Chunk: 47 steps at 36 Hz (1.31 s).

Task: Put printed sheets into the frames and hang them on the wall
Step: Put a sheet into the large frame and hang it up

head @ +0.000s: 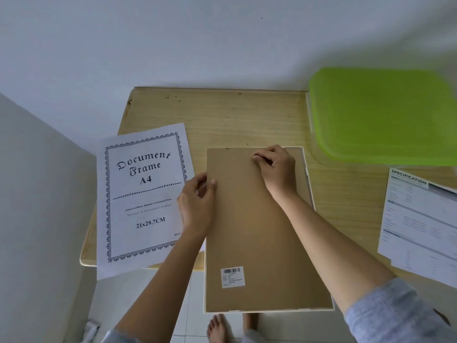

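Observation:
A white-edged frame (305, 169) lies face down on the wooden table (235, 115), its brown backing board (247, 231) on top with a barcode sticker (232, 277) near me. My left hand (197, 206) grips the board's left edge. My right hand (274, 167) pinches at the board near its far right corner. Left of the frame lies a white sheet (141, 199) printed "Document Frame A4". A printed "Specification" sheet (420, 224) lies at the right.
A green plastic lid or tray (380, 115) sits at the table's far right. White walls stand behind and to the left. The frame and both sheets overhang the table's near edge. My bare feet (217, 328) show on the tiled floor below.

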### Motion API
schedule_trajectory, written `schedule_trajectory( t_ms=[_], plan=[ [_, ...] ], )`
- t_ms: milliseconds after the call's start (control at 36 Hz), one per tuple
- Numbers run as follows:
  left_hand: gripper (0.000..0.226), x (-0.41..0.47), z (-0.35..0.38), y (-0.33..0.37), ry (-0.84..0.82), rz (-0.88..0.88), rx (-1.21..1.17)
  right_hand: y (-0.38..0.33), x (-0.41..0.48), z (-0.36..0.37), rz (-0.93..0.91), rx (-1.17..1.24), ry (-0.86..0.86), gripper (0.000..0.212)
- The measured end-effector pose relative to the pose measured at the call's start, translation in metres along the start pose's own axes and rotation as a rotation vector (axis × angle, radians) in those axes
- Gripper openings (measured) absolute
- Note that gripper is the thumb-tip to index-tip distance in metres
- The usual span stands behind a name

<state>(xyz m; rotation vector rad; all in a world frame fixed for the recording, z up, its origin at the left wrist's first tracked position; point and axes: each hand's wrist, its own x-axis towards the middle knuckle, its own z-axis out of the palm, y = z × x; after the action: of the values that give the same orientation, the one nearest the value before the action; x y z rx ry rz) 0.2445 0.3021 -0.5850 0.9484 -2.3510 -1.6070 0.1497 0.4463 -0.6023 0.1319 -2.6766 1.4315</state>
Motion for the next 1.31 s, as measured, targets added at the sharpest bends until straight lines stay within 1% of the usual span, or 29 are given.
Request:
schedule_trajectory(
  t_ms=[194, 361, 389, 444, 528, 583, 639, 750, 861, 944, 1083, 1222, 1306],
  plan=[
    [0.025, 0.000, 0.003, 0.000, 0.029, 0.004, 0.003, -0.001, -0.002, 0.004, -0.014, -0.017, 0.036, 0.010],
    [0.022, 0.002, 0.009, 0.001, 0.075, -0.010, -0.002, -0.002, 0.000, -0.009, -0.025, -0.022, -0.041, 0.010],
    [0.021, 0.003, 0.010, 0.001, 0.076, -0.011, 0.005, 0.000, -0.003, -0.016, -0.036, -0.036, -0.017, 0.011],
    [0.020, 0.004, 0.011, 0.002, 0.079, -0.018, 0.018, 0.007, -0.012, -0.031, -0.055, -0.099, 0.084, 0.016],
    [0.021, 0.005, 0.014, 0.007, 0.092, -0.060, 0.023, 0.022, -0.029, -0.052, 0.041, -0.136, 0.218, 0.024],
    [0.019, 0.005, 0.015, 0.009, 0.100, -0.075, 0.023, 0.030, -0.034, -0.060, 0.132, -0.123, 0.229, 0.028],
    [0.016, 0.007, 0.015, 0.011, 0.108, -0.071, 0.022, 0.035, -0.036, -0.063, 0.181, -0.118, 0.195, 0.027],
    [0.024, 0.017, 0.013, 0.016, 0.107, -0.054, 0.041, 0.037, -0.034, -0.065, 0.203, -0.087, 0.172, 0.022],
    [0.033, 0.036, 0.015, 0.023, 0.042, -0.010, 0.070, 0.041, -0.033, -0.065, 0.195, -0.077, 0.176, 0.023],
    [0.032, 0.048, 0.018, 0.025, 0.012, 0.014, 0.093, 0.043, -0.034, -0.064, 0.204, -0.035, 0.192, 0.025],
    [0.028, 0.046, 0.021, 0.025, 0.037, -0.005, 0.014, 0.043, -0.039, -0.057, 0.210, 0.019, 0.264, 0.026],
    [0.036, 0.042, 0.025, 0.017, 0.052, -0.005, -0.033, 0.043, -0.041, -0.053, 0.221, 0.048, 0.290, 0.027],
    [0.035, 0.045, 0.026, 0.018, 0.052, 0.009, -0.013, 0.044, -0.040, -0.054, 0.231, 0.056, 0.281, 0.027]
  ],
)
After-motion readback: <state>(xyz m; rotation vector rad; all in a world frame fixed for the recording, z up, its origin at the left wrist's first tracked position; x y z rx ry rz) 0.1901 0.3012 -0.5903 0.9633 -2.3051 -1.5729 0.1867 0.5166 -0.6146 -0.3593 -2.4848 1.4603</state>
